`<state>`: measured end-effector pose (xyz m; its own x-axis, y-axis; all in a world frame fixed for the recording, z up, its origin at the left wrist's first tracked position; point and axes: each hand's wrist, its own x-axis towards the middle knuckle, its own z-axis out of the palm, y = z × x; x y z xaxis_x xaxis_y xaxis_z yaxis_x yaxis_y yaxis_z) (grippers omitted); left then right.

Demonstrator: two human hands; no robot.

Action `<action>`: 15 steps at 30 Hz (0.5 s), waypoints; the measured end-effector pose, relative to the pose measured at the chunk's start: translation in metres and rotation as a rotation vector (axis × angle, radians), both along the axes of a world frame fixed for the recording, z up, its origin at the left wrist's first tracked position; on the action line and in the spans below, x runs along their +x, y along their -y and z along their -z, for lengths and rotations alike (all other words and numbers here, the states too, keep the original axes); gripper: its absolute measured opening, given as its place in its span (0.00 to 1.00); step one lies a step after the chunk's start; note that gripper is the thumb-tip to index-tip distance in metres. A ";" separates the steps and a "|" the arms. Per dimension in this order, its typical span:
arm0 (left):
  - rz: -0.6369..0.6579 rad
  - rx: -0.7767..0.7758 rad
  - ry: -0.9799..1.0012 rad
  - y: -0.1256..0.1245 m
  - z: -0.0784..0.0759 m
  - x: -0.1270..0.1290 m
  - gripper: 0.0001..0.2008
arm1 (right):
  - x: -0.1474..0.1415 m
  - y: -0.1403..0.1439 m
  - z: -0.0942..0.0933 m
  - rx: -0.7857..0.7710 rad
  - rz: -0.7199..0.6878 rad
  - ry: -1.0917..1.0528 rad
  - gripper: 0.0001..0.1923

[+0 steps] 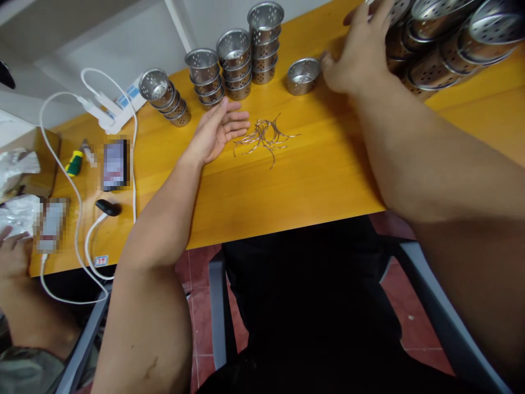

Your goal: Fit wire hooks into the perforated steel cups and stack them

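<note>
My left hand [215, 131] lies palm up on the wooden table, its fingers loosely spread and nothing in it. Just right of its fingertips is a small heap of thin, bent metal wires [264, 135]. Behind it stands a stack of perforated metal cups [203, 68]. My right hand [356, 54] reaches to the back right beside more stacked perforated cups [435, 68]. Its thumb is spread away from the fingers, and the fingertips are partly cut off by the top edge. Left of that thumb a single shallow perforated cup [302, 76] stands upright.
More cup stacks [233, 63] line the back, one leaning [164, 96]. On the left are a power strip [123, 112] with white cables, a phone [115, 165], a green-yellow tool handle [74, 163] and a black mouse-like object [108, 207]. Another person's hand [15, 254] is at the left edge.
</note>
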<state>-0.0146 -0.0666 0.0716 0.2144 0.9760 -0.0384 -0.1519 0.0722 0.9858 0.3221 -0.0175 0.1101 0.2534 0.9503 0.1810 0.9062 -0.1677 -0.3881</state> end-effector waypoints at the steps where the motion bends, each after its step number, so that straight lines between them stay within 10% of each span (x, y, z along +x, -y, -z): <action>1: 0.002 0.000 0.005 0.000 0.000 0.000 0.23 | 0.000 0.000 -0.001 0.000 0.002 0.001 0.34; 15: 0.039 0.040 0.037 -0.004 0.006 -0.003 0.27 | -0.010 0.012 -0.010 0.155 -0.062 -0.041 0.28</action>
<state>-0.0175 -0.0627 0.0657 0.2524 0.9676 0.0091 -0.1864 0.0394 0.9817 0.3121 -0.0291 0.1201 0.2049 0.9259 0.3175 0.8961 -0.0469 -0.4414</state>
